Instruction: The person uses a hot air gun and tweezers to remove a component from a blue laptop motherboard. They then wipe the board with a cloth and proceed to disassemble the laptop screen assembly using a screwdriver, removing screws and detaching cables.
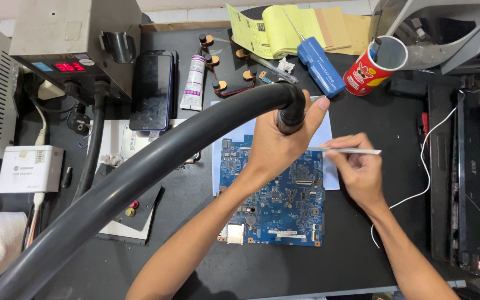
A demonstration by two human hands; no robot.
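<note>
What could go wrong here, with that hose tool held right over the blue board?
The left hand holds the hot-air handpiece just above the blue circuit board; heat might reach neighbouring parts. The right hand holds metal tweezers close to the nozzle, so its fingers may get hot. The thick black hose could drag on the phone and tube.
</note>
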